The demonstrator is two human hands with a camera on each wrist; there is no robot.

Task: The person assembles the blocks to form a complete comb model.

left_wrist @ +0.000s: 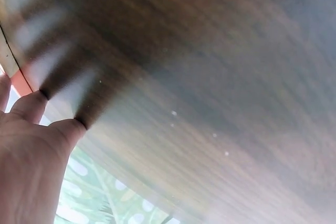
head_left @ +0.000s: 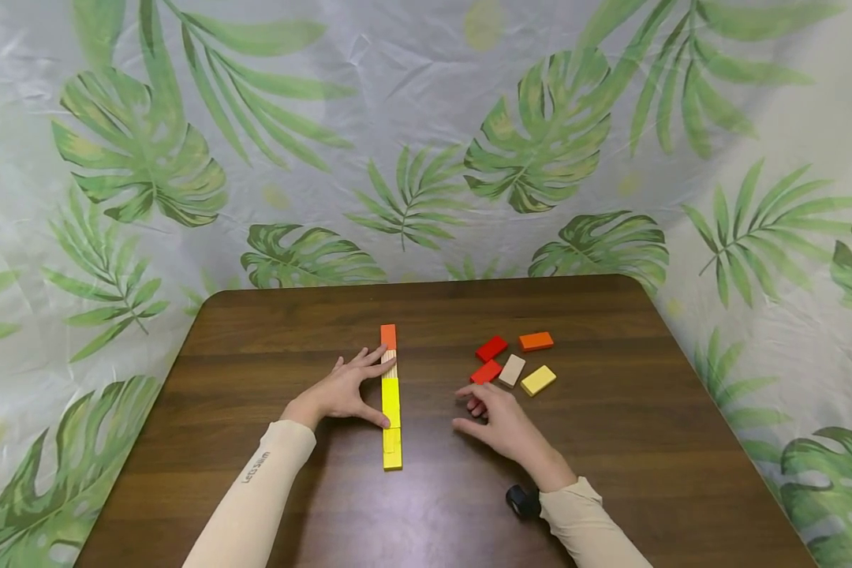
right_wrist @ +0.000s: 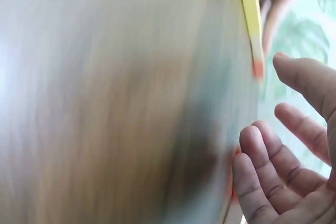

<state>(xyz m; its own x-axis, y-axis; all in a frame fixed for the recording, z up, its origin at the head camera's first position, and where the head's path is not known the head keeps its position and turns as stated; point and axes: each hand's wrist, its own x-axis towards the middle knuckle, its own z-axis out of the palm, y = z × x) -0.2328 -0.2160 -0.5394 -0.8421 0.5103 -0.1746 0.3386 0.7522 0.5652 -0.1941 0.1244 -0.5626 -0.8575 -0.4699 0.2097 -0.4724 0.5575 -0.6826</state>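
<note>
A straight row of small blocks runs front to back on the table: an orange block (head_left: 388, 335) at the far end, a light wood block (head_left: 390, 367) after it, then bright yellow blocks (head_left: 392, 404) towards the near end. My left hand (head_left: 344, 392) is spread along the row's left side, thumb at the yellow part and fingertips by the wood and orange blocks. To the right, my right hand (head_left: 506, 426) hovers with relaxed, parted fingers and holds nothing. It is nearest a red block (head_left: 486, 371). In the right wrist view its fingers (right_wrist: 249, 182) are loosely bent.
Beside that red block lie another red block (head_left: 492, 348), an orange block (head_left: 536, 341), a beige block (head_left: 512, 370) and a pale yellow block (head_left: 539, 380). The brown table (head_left: 610, 457) meets a leaf-patterned cloth (head_left: 426, 118) at its back.
</note>
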